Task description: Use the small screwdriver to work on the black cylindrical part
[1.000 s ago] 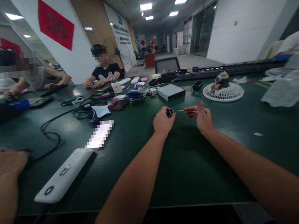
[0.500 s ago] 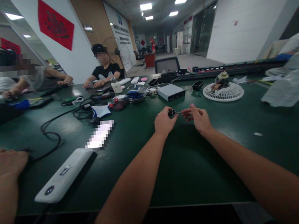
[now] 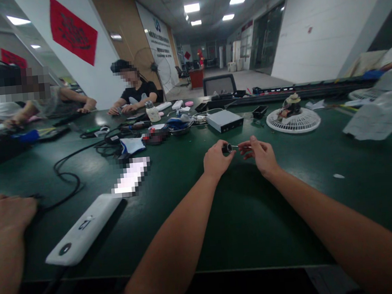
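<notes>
My left hand (image 3: 215,160) is closed around a small black cylindrical part (image 3: 227,148), whose round, ring-like end faces right. Opposite it, my right hand (image 3: 260,153) pinches a thin metal rod (image 3: 235,146) between thumb and fingers. The rod's tip reaches the ringed end of the part; whether it goes inside is too small to tell. Both hands are just above the green tabletop (image 3: 257,224). Beyond them lies a white and black box-shaped device (image 3: 225,120), with a white fan grille (image 3: 294,120) carrying a motor to its right.
A white handheld device (image 3: 83,230) and a lit phone (image 3: 132,177) lie at left, near another person's hand (image 3: 8,214). Black cables (image 3: 67,163), a blue-white cloth (image 3: 132,145) and a bottle (image 3: 152,112) are farther back. Clear plastic (image 3: 378,117) lies at right. Other people sit across the table.
The black part has shifted slightly right and turned a little in my left hand, and the visible stretch of rod is shorter. Across the table, a person's head has moved left.
</notes>
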`<state>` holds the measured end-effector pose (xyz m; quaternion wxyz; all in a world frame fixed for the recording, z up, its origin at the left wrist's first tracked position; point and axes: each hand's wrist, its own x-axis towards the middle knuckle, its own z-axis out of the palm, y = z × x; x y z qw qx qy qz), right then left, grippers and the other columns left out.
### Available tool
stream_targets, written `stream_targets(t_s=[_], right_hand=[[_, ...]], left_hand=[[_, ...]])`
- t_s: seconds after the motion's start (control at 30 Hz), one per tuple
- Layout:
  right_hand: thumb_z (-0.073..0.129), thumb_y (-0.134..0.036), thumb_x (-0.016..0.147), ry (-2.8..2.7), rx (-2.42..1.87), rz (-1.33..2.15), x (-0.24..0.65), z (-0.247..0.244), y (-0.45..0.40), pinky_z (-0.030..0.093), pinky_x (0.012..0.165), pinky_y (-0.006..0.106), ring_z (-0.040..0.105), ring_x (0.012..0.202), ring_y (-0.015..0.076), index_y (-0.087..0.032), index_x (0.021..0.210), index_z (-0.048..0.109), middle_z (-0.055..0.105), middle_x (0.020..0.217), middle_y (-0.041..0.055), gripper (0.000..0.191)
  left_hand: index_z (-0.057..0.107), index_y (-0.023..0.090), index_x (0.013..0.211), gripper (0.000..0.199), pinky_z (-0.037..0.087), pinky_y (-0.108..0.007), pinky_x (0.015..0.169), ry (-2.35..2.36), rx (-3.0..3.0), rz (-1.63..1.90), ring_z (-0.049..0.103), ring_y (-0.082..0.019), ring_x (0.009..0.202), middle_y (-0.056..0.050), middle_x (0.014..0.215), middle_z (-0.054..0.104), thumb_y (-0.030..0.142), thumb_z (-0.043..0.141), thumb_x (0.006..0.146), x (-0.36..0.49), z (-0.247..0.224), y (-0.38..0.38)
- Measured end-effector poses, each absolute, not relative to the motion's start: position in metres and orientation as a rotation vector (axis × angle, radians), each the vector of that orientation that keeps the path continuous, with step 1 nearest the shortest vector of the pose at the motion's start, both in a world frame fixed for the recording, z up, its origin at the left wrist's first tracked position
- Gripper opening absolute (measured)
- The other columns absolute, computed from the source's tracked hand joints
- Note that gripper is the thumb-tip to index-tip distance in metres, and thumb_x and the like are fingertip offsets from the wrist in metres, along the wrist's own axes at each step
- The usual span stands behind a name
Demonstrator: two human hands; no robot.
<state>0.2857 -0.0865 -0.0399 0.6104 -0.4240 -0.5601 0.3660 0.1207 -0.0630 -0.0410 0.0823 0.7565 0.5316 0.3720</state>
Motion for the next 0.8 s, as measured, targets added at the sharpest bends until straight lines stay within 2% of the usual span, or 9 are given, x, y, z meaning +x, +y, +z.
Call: stream_targets(t_s=[0.13, 0.37, 0.6, 0.8], right_hand=[[0.041, -0.068, 0.091, -1.319, -0.983, 0.862, 0.2859, -0.0397, -0.0874, 0.054, 0.056, 0.031, 0.070, 0.072, 0.0216, -0.017, 0.078, 0.072, 0.076, 0.085, 0.0130, 0.062], [0.040, -0.068, 0.091, -1.306, -1.053, 0.817, 0.2882, -0.0435, -0.0839, 0.052, 0.055, 0.032, 0.066, 0.063, 0.0206, -0.017, 0.071, 0.070, 0.073, 0.074, 0.0130, 0.063], [0.041, -0.070, 0.090, -1.312, -1.049, 0.798, 0.2877, -0.0422, -0.0848, 0.052, 0.055, 0.031, 0.067, 0.066, 0.0201, -0.018, 0.079, 0.071, 0.075, 0.083, 0.0120, 0.061], [0.040, -0.069, 0.091, -1.346, -1.035, 0.852, 0.2853, -0.0391, -0.0880, 0.053, 0.054, 0.032, 0.067, 0.061, 0.0197, -0.017, 0.072, 0.071, 0.075, 0.077, 0.0122, 0.063]], left_hand=[[0.060, 0.025, 0.107, 0.029, 0.049, -0.029, 0.072, 1.598, 2.269, 1.095, 0.067, -0.020, 0.088, -0.004, 0.102, 0.071, 0.040, 0.070, 0.084, 0.1209, -0.0415, -0.0628], [0.060, 0.025, 0.106, 0.029, 0.049, -0.030, 0.072, 1.613, 2.275, 1.096, 0.067, -0.020, 0.089, -0.005, 0.104, 0.071, 0.040, 0.071, 0.084, 0.1207, -0.0413, -0.0641], [0.060, 0.025, 0.105, 0.028, 0.049, -0.029, 0.071, 1.575, 2.286, 1.110, 0.067, -0.019, 0.088, -0.004, 0.104, 0.071, 0.040, 0.070, 0.084, 0.1201, -0.0419, -0.0629], [0.060, 0.025, 0.104, 0.027, 0.049, -0.029, 0.072, 1.611, 2.289, 1.084, 0.067, -0.020, 0.089, -0.005, 0.103, 0.071, 0.040, 0.070, 0.084, 0.1208, -0.0427, -0.0623]])
